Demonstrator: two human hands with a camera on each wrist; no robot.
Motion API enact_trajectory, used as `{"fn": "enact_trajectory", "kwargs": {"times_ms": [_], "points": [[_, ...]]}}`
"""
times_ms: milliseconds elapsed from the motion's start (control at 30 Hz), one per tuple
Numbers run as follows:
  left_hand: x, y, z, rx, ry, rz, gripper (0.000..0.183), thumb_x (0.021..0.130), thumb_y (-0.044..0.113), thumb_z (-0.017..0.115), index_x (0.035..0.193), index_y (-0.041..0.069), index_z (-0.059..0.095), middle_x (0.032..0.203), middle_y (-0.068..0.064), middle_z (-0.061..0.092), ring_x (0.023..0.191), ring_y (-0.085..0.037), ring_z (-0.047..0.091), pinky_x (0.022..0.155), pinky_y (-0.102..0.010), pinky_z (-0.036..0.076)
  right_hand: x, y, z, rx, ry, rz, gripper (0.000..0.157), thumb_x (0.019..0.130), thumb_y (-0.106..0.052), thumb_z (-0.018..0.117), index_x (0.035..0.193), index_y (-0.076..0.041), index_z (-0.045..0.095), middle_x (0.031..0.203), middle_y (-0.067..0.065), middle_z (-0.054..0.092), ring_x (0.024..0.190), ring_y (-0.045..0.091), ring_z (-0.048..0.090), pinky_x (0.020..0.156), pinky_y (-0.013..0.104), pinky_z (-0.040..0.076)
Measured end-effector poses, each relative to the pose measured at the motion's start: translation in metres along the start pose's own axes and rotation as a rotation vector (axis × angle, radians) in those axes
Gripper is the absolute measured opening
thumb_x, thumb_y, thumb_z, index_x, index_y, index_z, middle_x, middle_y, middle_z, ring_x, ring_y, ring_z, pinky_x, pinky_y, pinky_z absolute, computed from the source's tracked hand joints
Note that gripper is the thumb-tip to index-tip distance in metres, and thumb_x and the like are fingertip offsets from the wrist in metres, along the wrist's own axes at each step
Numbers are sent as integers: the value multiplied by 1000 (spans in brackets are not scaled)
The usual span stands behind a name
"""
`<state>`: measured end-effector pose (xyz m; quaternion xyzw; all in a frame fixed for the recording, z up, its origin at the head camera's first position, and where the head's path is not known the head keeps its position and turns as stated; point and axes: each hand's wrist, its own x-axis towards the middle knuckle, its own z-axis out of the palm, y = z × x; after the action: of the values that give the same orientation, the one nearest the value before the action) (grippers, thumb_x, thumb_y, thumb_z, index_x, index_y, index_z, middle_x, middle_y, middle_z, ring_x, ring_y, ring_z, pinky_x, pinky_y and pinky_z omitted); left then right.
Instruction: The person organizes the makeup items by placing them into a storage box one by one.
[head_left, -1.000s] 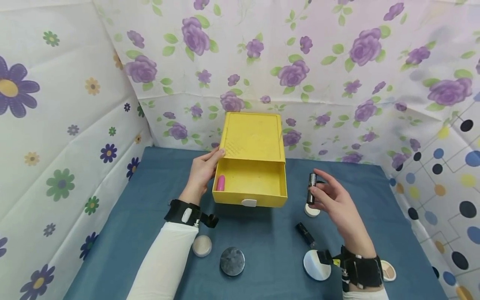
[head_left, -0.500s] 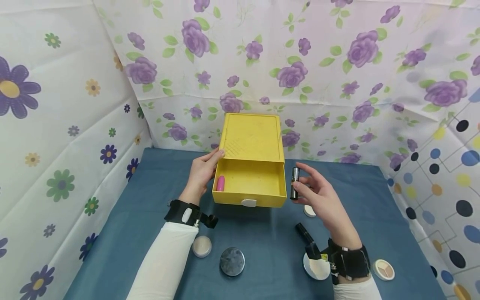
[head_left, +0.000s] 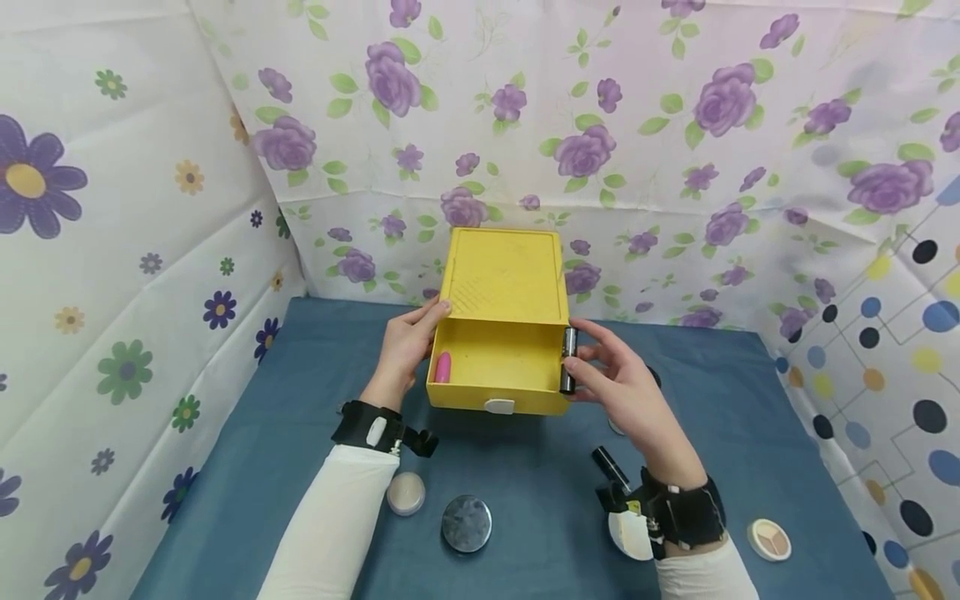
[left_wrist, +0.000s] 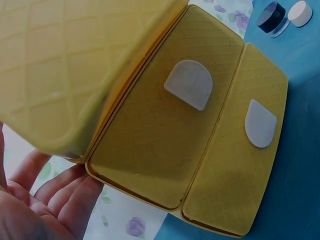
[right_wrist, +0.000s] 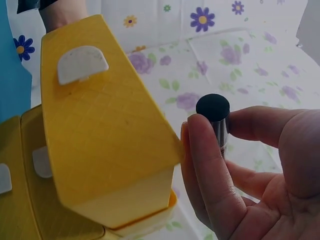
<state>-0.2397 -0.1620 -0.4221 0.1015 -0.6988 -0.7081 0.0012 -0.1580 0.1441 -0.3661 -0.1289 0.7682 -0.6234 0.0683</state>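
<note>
A yellow drawer box [head_left: 508, 275] stands at the back of the table with its top drawer [head_left: 491, 358] pulled out. Inside the drawer's left end is a pink tube [head_left: 443, 367]. My left hand [head_left: 401, 346] rests against the box's left side, thumb by the upper edge; in the left wrist view its fingers [left_wrist: 75, 200] touch the side wall. Between the thumb and fingers of my right hand [head_left: 618, 375] is a black lipstick tube [head_left: 570, 360], held upright at the drawer's right wall. Its flat black end [right_wrist: 213, 106] faces up in the right wrist view.
Several cosmetics lie in front: a small round jar [head_left: 406, 493], a dark round compact [head_left: 467, 523], a black tube [head_left: 611, 468] and a round mirror [head_left: 630, 535] partly under my right wrist. A three-colour palette [head_left: 769, 540] lies right. A floral cloth [head_left: 645, 150] hangs behind.
My right hand has moved left with the lipstick tube, from beside the box to the drawer's right wall. The left hand and the box have stayed in place.
</note>
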Motion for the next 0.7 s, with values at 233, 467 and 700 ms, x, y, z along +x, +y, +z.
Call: {"fn": "enact_trajectory", "kwargs": {"times_ms": [233, 467, 700], "points": [[0, -1, 0, -1, 0, -1, 77, 72, 69, 75, 136, 28, 61, 136, -4, 60, 97, -16, 68, 84, -37, 58, 6, -6, 10, -1, -10, -10, 59, 96, -36, 67, 149, -31, 42, 113, 17, 58, 98, 28, 66, 77, 41, 61], [0, -1, 0, 1, 1, -6, 77, 71, 70, 75, 135, 29, 61, 134, -4, 61, 97, -16, 68, 84, -37, 58, 14, -10, 19, -52, -16, -33, 62, 96, -34, 68, 151, -24, 41, 115, 16, 57, 94, 24, 67, 73, 40, 62], [1, -1, 0, 1, 5, -24, 77, 71, 70, 75, 135, 29, 62, 136, -4, 60, 98, -16, 68, 87, -38, 57, 20, -12, 27, -68, -32, -47, 61, 95, -33, 69, 150, -24, 42, 115, 15, 56, 94, 23, 67, 72, 40, 62]]}}
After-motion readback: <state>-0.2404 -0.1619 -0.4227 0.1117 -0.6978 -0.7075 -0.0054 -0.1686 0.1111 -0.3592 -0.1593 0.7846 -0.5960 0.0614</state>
